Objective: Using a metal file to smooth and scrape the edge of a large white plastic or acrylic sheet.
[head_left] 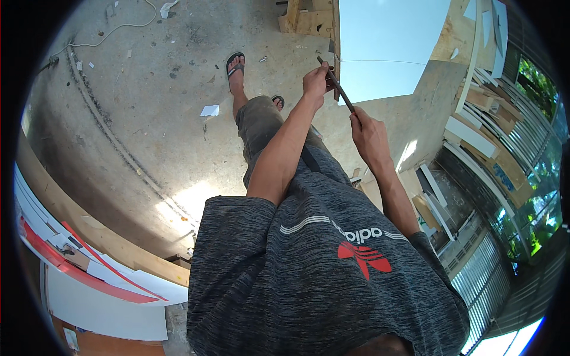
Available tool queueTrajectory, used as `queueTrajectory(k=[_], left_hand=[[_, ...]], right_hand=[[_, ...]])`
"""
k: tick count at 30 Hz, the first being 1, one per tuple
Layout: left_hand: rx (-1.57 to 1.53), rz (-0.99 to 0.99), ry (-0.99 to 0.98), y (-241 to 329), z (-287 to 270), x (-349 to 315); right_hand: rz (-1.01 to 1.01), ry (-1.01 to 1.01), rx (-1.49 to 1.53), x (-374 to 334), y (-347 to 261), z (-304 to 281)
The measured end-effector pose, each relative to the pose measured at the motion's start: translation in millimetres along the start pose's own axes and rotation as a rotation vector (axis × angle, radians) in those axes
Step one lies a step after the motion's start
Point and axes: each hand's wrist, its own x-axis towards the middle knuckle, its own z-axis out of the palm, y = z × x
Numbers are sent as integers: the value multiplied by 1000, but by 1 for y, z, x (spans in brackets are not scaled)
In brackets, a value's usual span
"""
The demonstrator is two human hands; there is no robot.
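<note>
A thin, dark brown rod (342, 91) runs slantwise between my hands, beside the near left corner of a white sheet (389, 50). What kind of tool or strip it is, I cannot make out. My right hand (369, 137) is closed round its near end. Close to the sheet's left edge, my left hand (316, 84) is closed with the thumb against the rod, nearer its far end. Its other fingers are partly hidden. A fine dark line crosses the white sheet, which lies flat on a work table (452, 37).
Scraps and a small white piece (209, 110) lie on the concrete floor (160, 89), with a pale cable (122, 26) at the far left. Offcut boards (496, 148) are stacked at right. White and red panels (89, 273) stand at lower left. My sandalled feet are below.
</note>
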Motion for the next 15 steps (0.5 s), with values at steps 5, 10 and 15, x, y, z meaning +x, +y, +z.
queueTrajectory(k=[5,10,15], left_hand=[[10,8,35,-9,5,-5],[5,3,36,-8,-5,10],[36,-2,-57,-14,-3,-2]], right_hand=[[27,39,-25,-7,12,12],[11,20,-27,1,9,26],[0,83,9,-12,6,7]])
